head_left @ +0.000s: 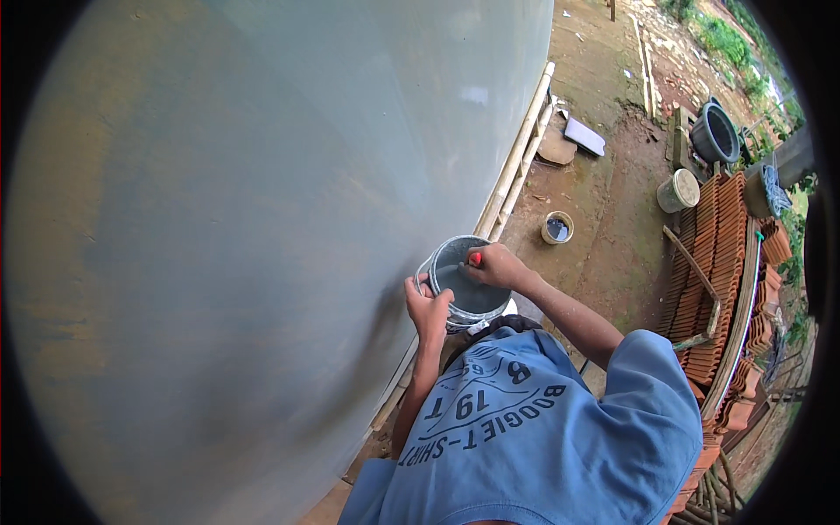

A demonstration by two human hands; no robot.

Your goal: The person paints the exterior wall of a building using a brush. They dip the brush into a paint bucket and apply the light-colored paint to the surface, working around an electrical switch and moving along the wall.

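A small round bucket of grey paint hangs in front of my chest, close to a big grey painted wall. My left hand grips the bucket's near rim. My right hand reaches over the bucket and is closed on a tool with a red handle; the tool's working end is hidden inside the bucket. My blue shirt fills the lower middle of the view.
Bamboo poles run along the wall's foot. On the bare dirt far below sit a small paint can, a white lidded bucket, a dark tub and stacks of red roof tiles.
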